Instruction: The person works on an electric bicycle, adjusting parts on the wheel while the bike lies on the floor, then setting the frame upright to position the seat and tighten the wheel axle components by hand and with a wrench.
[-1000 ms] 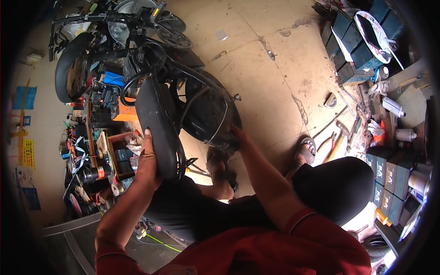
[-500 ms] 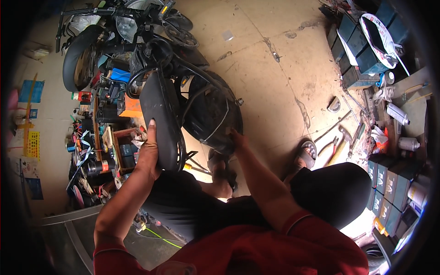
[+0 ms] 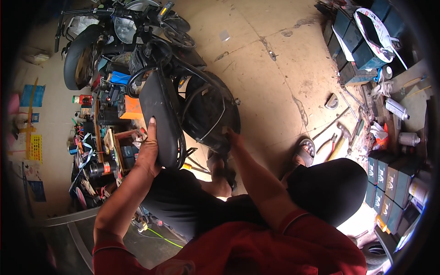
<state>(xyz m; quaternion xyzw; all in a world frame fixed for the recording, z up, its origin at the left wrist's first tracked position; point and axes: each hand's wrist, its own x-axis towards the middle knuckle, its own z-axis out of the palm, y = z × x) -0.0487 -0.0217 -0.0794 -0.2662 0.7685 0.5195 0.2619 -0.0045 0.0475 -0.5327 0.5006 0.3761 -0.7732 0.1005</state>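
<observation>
My left hand (image 3: 149, 149) is closed on the near end of a long black padded seat (image 3: 158, 117). Its thumb lies on top of the seat, and the other fingers are hidden. To the right of the seat is a curved black mudguard (image 3: 211, 103) with a thin metal stay across it. At the near edge of this mudguard my right hand (image 3: 233, 141) is closed, its fingertips partly hidden. Seat and mudguard belong to a small two-wheeler whose black tubular frame (image 3: 206, 78) loops between them.
Beyond stand handlebars (image 3: 87, 13) and another black seat (image 3: 80, 57). Parts and an orange box (image 3: 132, 109) crowd the left. On the floor to the right lie a hammer (image 3: 341, 137) and pliers (image 3: 329, 143). Batteries (image 3: 389, 183) are stacked at the right, near spray cans (image 3: 397, 109).
Both hands keep their places on the seat and the mudguard. The view has shifted slightly, and the right hand with the mudguard edge appears a little farther left.
</observation>
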